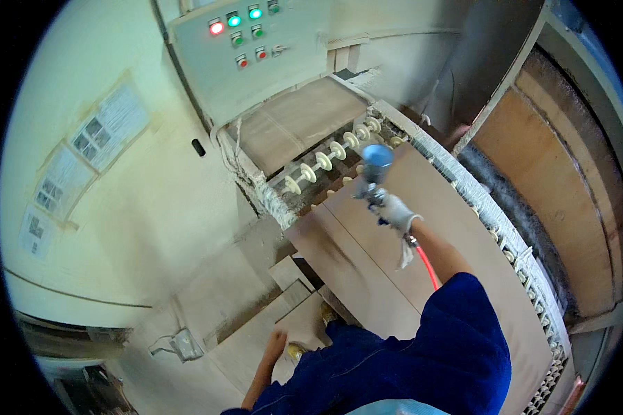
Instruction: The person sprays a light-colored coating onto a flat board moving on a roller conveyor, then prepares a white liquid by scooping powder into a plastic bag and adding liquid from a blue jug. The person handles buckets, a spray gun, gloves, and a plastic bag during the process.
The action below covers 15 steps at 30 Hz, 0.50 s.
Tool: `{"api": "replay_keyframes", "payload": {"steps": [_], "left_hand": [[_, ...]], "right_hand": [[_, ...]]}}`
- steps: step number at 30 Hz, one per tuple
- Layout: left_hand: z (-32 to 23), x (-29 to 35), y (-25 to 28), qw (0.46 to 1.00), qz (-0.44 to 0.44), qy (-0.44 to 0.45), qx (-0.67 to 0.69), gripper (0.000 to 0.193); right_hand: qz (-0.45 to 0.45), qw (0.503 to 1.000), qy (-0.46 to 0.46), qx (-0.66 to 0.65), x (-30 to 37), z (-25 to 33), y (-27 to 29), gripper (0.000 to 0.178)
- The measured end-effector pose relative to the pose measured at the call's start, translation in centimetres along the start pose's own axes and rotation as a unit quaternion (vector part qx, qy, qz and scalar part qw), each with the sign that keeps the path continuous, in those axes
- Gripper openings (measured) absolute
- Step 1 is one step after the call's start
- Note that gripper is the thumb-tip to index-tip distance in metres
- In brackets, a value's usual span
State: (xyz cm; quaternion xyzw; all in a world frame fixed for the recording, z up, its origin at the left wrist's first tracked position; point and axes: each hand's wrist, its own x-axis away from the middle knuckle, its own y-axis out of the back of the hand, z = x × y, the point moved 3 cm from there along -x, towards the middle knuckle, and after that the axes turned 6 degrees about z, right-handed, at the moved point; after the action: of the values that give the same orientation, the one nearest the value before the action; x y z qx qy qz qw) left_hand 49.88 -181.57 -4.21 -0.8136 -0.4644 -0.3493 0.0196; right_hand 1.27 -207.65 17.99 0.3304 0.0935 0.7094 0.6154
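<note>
Looking down from the head view: the right hand (397,211), in a pale glove, is raised over the work with its fingers closed round the grip of a spray gun (372,181); the gun's blue cup (377,155) stands uppermost and a red hose (427,266) trails back along the bare forearm to a dark blue sleeve (457,332); the nozzle end faces the far side, though no spray mist can be made out. Below the gun lie two brown boards (367,256) side by side on a conveyor bed, their far edges close to a row of pale disc rollers (329,155) at the mouth of a machine; a white-crusted side rail (498,221) runs along the right. The left hand (277,342) hangs low at near left, bare, holding nothing visible; whether its fingers are curled or loose cannot be told. A grey control box (256,55) with red and green lamps sits on the far wall; paper notices (83,159) are at left.

Judged step: coating the far ends of the boards with the gun. The next move would call for a level pass at constant height, wrist held square, the hose kept off the coated face.
</note>
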Motion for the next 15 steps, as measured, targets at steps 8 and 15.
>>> {"api": "replay_keyframes", "payload": {"steps": [8,15], "left_hand": [[5.2,9.5,0.6,0.944,-0.038,0.312,-0.106,0.043],[-4.3,3.9,1.9,0.947,-0.087,0.307,-0.046,0.044]], "right_hand": [[-0.150,0.978,-0.140,0.038,-5.4,-6.1,14.3,0.032],[-0.233,0.960,-0.157,0.008,-11.6,-12.4,20.7,0.020]]}}
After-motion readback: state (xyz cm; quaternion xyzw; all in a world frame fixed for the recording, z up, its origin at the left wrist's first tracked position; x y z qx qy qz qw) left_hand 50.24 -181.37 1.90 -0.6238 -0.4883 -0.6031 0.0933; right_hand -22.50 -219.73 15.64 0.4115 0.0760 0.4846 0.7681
